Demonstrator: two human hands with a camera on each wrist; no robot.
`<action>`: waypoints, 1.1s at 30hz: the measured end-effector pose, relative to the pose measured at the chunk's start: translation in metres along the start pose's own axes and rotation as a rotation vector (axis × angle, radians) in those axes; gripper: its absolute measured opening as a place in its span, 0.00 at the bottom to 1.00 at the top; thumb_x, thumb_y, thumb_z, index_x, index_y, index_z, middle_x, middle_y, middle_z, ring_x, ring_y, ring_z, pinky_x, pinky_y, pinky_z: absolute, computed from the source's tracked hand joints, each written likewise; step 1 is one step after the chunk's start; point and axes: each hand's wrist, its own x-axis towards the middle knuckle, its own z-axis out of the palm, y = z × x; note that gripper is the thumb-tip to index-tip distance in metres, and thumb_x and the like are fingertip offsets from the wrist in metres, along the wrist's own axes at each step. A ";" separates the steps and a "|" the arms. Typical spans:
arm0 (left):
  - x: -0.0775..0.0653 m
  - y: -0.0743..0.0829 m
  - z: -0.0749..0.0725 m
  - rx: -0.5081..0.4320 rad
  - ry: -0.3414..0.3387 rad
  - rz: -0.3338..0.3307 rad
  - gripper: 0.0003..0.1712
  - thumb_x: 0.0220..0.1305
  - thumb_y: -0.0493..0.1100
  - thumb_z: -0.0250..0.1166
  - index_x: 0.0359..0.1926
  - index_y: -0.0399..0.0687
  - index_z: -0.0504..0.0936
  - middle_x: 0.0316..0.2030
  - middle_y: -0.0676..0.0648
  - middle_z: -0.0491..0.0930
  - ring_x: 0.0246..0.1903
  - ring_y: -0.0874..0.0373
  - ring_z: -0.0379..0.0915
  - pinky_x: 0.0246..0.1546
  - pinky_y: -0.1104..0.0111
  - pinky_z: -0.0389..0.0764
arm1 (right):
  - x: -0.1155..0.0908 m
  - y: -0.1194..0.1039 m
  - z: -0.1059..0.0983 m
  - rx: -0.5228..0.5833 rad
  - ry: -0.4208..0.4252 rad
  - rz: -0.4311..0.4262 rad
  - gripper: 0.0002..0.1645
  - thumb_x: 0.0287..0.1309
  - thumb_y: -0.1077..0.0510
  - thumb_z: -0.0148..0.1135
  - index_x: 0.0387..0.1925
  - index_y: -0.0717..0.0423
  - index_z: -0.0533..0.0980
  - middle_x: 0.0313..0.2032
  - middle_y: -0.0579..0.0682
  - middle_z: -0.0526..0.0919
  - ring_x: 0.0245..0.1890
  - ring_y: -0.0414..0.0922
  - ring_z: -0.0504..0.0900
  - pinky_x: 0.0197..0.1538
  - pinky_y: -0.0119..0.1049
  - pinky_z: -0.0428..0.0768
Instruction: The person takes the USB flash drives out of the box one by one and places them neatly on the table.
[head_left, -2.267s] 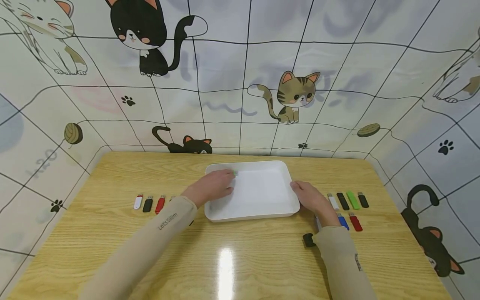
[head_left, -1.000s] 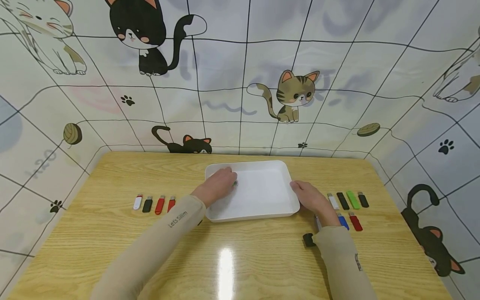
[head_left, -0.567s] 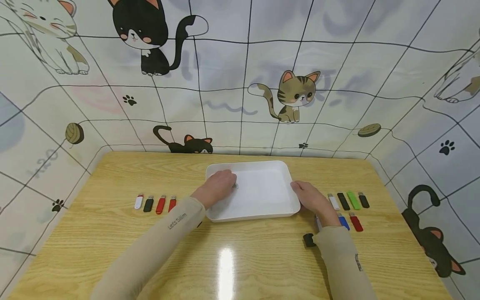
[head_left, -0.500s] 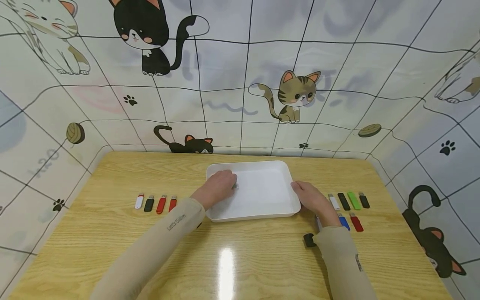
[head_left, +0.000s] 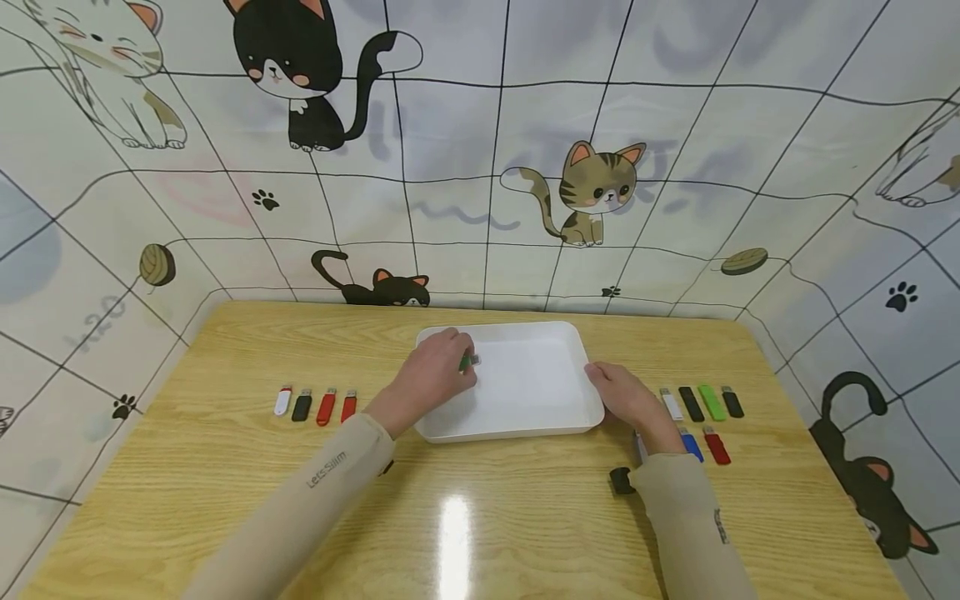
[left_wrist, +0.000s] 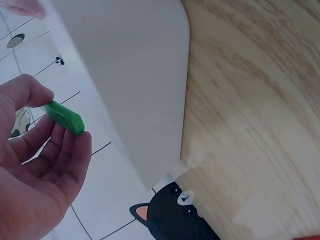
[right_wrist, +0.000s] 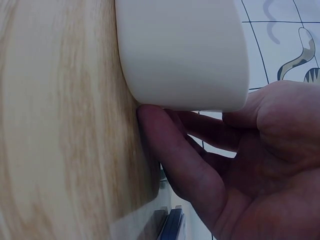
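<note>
A green USB flash drive [left_wrist: 66, 118] is pinched between the thumb and fingers of my left hand [head_left: 435, 373], its metal plug pointing right in the head view. That hand is over the left part of a white tray [head_left: 525, 383], higher than the tray's rim in the left wrist view. At the tray's right side, my right hand [head_left: 621, 392] holds the edge, thumb by the rim and a finger against the lower outer wall [right_wrist: 185, 75]. Its other fingertips are partly hidden behind the tray.
Left of the tray lie a white-and-red drive [head_left: 282, 401], a black drive [head_left: 302, 406] and two red drives [head_left: 326, 407]. On the right are several more, including a green one [head_left: 712, 402] and a dark red one [head_left: 717, 446]. A black object [head_left: 621, 481] sits beside the right sleeve.
My left hand reached down into the tray, where the green flash drive lay by its fingertips, took hold of it and has now risen with it. The right hand stays at the tray's edge.
</note>
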 end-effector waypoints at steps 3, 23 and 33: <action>-0.005 -0.002 -0.007 -0.018 0.004 -0.041 0.07 0.55 0.43 0.62 0.37 0.51 0.81 0.32 0.55 0.74 0.31 0.61 0.68 0.32 0.71 0.75 | 0.000 0.000 0.000 0.003 0.000 0.000 0.35 0.76 0.48 0.33 0.68 0.72 0.61 0.63 0.68 0.68 0.64 0.62 0.64 0.66 0.57 0.60; -0.052 -0.040 -0.040 -0.188 0.186 -0.185 0.09 0.55 0.43 0.63 0.37 0.45 0.81 0.31 0.51 0.76 0.28 0.57 0.70 0.27 0.67 0.75 | 0.003 0.001 0.002 -0.013 -0.019 0.013 0.37 0.76 0.46 0.32 0.69 0.72 0.58 0.64 0.69 0.66 0.65 0.63 0.62 0.66 0.58 0.58; -0.069 -0.061 -0.039 -0.170 0.242 -0.232 0.11 0.58 0.45 0.62 0.37 0.42 0.83 0.29 0.49 0.78 0.29 0.56 0.72 0.30 0.63 0.76 | 0.002 0.000 0.001 -0.012 -0.015 0.015 0.37 0.76 0.46 0.32 0.69 0.72 0.59 0.63 0.68 0.67 0.64 0.62 0.63 0.66 0.57 0.59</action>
